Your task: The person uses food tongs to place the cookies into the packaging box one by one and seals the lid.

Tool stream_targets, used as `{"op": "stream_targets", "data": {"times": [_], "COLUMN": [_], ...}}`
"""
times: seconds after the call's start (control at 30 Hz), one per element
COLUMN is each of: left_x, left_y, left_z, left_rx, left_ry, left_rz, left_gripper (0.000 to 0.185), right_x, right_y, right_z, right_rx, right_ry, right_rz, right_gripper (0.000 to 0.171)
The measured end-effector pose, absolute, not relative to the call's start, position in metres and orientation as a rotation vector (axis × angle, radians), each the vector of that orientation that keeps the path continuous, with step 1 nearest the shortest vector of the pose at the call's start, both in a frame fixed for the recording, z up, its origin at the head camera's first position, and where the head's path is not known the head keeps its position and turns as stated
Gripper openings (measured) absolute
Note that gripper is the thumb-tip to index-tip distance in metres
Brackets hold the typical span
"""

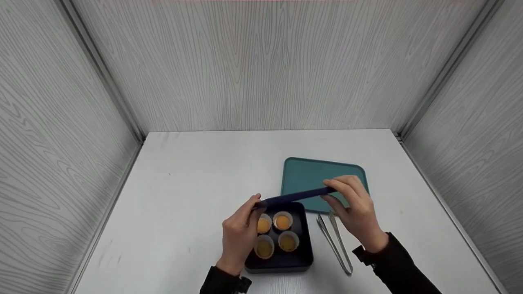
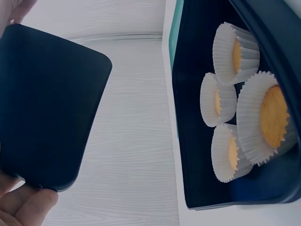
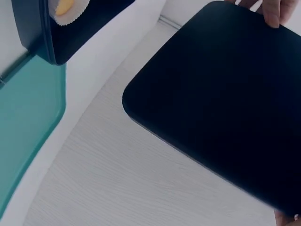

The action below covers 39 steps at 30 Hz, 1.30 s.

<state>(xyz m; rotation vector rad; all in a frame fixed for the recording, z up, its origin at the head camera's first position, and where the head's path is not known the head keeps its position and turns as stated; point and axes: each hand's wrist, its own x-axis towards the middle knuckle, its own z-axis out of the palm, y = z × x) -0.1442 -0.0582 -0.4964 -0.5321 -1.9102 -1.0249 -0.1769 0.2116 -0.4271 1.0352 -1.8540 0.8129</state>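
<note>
Both hands grip the dark lid [image 1: 295,196] by opposite ends: left hand [image 1: 239,232] pinching the left edge, right hand [image 1: 354,208] the right. Lid sits lifted, tilted, just above the box [image 1: 304,255] of four cupcakes [image 1: 282,221] on the desk [image 1: 184,212]. Green tray [image 1: 310,173] behind, tongs [image 1: 337,245] beside.

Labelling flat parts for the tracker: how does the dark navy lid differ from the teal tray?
The dark navy flat lid is in the air, held at its ends by the left hand and right hand; the teal flat tray lies on the white table, touched by neither. The lid is seen near edge-on above the dark box of four cupcakes; the tray shows its full face. Both are rounded rectangles.
</note>
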Motion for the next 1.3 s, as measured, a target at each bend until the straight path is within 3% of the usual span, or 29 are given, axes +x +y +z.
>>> {"op": "stream_targets", "data": {"times": [0.23,0.53,0.67,0.93,1.3], "left_x": [-0.141,-0.139,-0.139,-0.14,-0.14], "left_y": [-0.06,-0.06,-0.061,-0.06,-0.061], "left_z": [-0.493,-0.494,-0.495,-0.489,-0.485], "left_rx": [-0.51,-0.47,-0.475,-0.51,-0.49], "left_ry": [-1.919,-1.938,-1.928,-1.861,-1.868], "left_rz": [-1.055,-1.056,-1.082,-1.106,-1.23], "left_gripper": [0.043,0.041,0.04,0.039,0.03], "right_x": [-0.176,-0.171,-0.18,-0.191,-0.188], "right_y": [0.209,0.208,0.212,0.21,0.203], "right_z": [-0.42,-0.425,-0.442,-0.461,-0.466], "right_rx": [0.968,0.893,0.828,0.761,0.71], "right_ry": [-1.868,-1.928,-1.953,-1.95,-2.002], "right_rz": [1.154,1.426,1.473,1.438,1.336], "right_gripper": [0.035,0.051,0.048,0.018,0.033]}}
